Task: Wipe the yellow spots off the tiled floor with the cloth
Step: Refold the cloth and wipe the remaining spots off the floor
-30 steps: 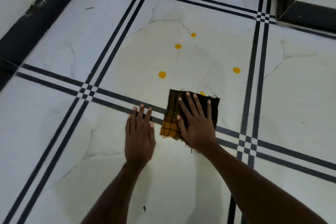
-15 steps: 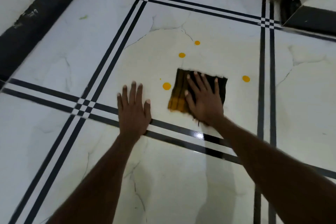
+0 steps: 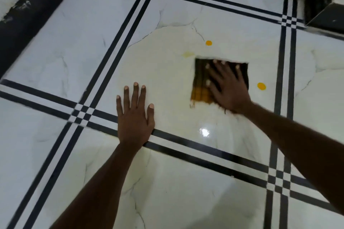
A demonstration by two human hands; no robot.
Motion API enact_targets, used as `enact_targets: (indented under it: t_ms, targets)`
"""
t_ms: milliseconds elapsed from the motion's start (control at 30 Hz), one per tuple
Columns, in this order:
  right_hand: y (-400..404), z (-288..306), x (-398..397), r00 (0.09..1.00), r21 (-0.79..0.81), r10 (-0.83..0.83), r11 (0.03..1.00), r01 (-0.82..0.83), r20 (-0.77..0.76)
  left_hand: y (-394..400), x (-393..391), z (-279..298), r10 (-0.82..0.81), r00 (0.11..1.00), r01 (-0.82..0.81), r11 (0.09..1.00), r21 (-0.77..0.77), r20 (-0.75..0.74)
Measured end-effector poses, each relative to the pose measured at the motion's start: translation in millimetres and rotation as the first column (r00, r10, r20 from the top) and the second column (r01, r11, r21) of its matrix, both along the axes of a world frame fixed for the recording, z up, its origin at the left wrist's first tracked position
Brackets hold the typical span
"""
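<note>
A folded dark checked cloth (image 3: pixel 201 78) with a yellow-stained near edge lies flat on the white tiled floor (image 3: pixel 167 72). My right hand (image 3: pixel 229 89) presses down on it with fingers spread. My left hand (image 3: pixel 135 115) rests flat on the floor to the left of the cloth, palm down, holding nothing. One round yellow spot (image 3: pixel 208 43) sits beyond the cloth, another yellow spot (image 3: pixel 261 86) lies just right of it. A pale yellow smear (image 3: pixel 188 54) marks the tile at the cloth's far left corner.
Black double lines (image 3: pixel 119 42) cross the floor in a grid. A dark skirting and white wall (image 3: pixel 28 16) run along the left. A dark step or ledge (image 3: pixel 327 15) stands at the far right corner. A light glare (image 3: pixel 204 132) shines on the tile near me.
My right hand has slid the cloth away from me and rightward over the spots; two spots are gone from sight and one is now a faint smear. My left hand stayed braced on the floor.
</note>
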State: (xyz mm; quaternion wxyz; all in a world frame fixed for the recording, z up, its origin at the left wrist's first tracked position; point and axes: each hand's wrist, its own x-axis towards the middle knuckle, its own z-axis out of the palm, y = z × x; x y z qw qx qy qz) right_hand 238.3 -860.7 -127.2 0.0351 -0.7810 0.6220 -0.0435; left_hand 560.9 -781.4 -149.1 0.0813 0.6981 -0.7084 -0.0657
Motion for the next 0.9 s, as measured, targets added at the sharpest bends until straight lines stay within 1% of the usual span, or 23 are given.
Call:
enact_targets:
  t_ms: [33,100,133,167,200,233,267,300,333,367,400,433,467,500,533,567,600,633,667,733,767,833,900]
  targets:
    - [-36,1,-1,0.994,0.001,-0.11,0.994,0.11,0.019,1,0,0,0.004,1.0,-0.004,1.0,0.004,-0.001]
    - [-101,1,18,0.972,0.051,-0.228,0.973,0.225,0.055,-1,1,-4,0.01,1.0,-0.01,1.0,-0.004,-0.005]
    - [-121,1,35,0.968,0.061,-0.241,0.97,0.237,0.063,-1,1,-4,0.011,1.0,-0.011,1.0,-0.009,-0.007]
    - [-128,2,55,0.975,0.056,-0.214,0.976,0.211,0.055,-1,1,-3,0.012,1.0,-0.012,1.0,-0.014,-0.006]
    - [-125,5,75,0.99,0.046,-0.135,0.99,0.132,0.049,-1,1,-4,0.01,1.0,-0.01,1.0,-0.015,-0.006]
    - [-110,7,93,0.999,0.031,-0.002,1.0,0.001,0.036,-1,1,-3,0.006,1.0,-0.007,1.0,-0.011,-0.008]
    - [-86,9,104,0.986,0.022,0.168,0.986,-0.168,0.006,-1,1,-2,0.006,1.0,-0.006,1.0,-0.011,-0.013]
    - [-58,8,105,0.94,0.02,0.34,0.94,-0.339,-0.027,-1,1,-2,0.003,1.0,-0.003,1.0,-0.018,-0.014]
    - [-33,8,97,0.879,0.039,0.475,0.88,-0.473,-0.051,-1,2,-2,0.001,1.0,-0.001,1.0,-0.026,-0.014]
    - [-15,6,81,0.821,0.066,0.567,0.823,-0.564,-0.07,0,2,-3,-0.001,1.0,0.001,1.0,-0.029,-0.017]
    - [-11,5,61,0.792,0.085,0.605,0.796,-0.599,-0.079,0,2,-4,-0.002,1.0,0.001,0.999,-0.032,-0.019]
    - [-18,6,43,0.811,0.066,0.58,0.815,-0.576,-0.079,0,2,-3,-0.001,1.0,0.001,0.999,-0.039,-0.018]
    - [-36,6,34,0.867,0.03,0.494,0.869,-0.493,-0.069,0,2,-5,0.002,1.0,-0.003,0.999,-0.04,-0.015]
    - [-59,6,34,0.934,-0.009,0.353,0.935,-0.354,-0.045,-1,2,-5,0.005,1.0,-0.006,0.999,-0.04,-0.014]
    - [-85,8,41,0.985,-0.008,0.17,0.985,-0.17,-0.006,0,1,-4,0.003,1.0,-0.004,0.999,-0.046,-0.015]
    - [-109,9,57,0.999,0.021,0.005,1.0,-0.006,0.037,0,2,-3,-0.002,1.0,0.001,0.998,-0.057,-0.023]
    - [-126,11,78,0.993,0.048,-0.103,0.994,0.101,0.061,-1,2,-3,-0.007,0.999,0.004,0.998,-0.068,-0.038]
    - [-134,10,101,0.988,0.06,-0.141,0.989,0.137,0.065,0,2,-3,-0.008,0.999,0.004,0.997,-0.077,-0.054]
    - [-132,9,125,0.994,0.057,-0.094,0.994,0.09,0.062,0,2,-3,-0.001,0.997,-0.006,0.996,-0.087,-0.072]
    - [-94,7,161,0.989,0.036,0.146,0.988,-0.147,0.034,0,2,-1,0.042,0.992,-0.053,0.994,-0.091,-0.123]
    - [-65,6,167,0.963,0.023,0.268,0.963,-0.268,0.016,0,1,0,0.064,0.987,-0.078,0.993,-0.089,-0.147]
    - [-10,5,149,0.891,0.033,0.454,0.891,-0.453,-0.017,0,0,5,0.073,0.985,-0.085,0.994,-0.073,-0.156]
    - [11,4,101,0.83,0.076,0.554,0.832,-0.549,-0.065,0,1,5,0.059,0.989,-0.065,0.997,-0.038,-0.136]
